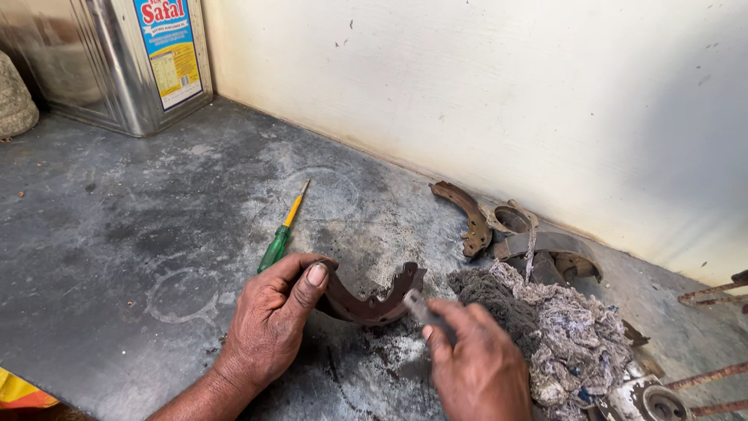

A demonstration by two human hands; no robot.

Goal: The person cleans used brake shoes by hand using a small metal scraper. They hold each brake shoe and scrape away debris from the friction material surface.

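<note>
The left hand (273, 320) grips one end of a rusty, curved brake shoe (372, 300), thumb pressed over its top edge, holding it on its edge on the grey, stained tabletop (125, 234). The right hand (475, 366) is closed around a small grey metal tool (418, 306) whose tip touches the shoe's other end — dark dust lies on the tabletop just below it.

Just right of the hands sits a heap of dirty grey rags (545, 320). Behind it, near the pale wall (506, 101), lie a second rusty brake shoe (466, 214) and other worn metal parts (545, 249), some partly hidden by the rags. A green-handled screwdriver (282, 230) with a yellow shaft lies on the tabletop, near the left hand but apart from it.

At the far left corner stands a large square metal tin (117, 62) with a printed label — what it holds cannot be told. A round metal part (662, 401) shows at the lower right edge.
</note>
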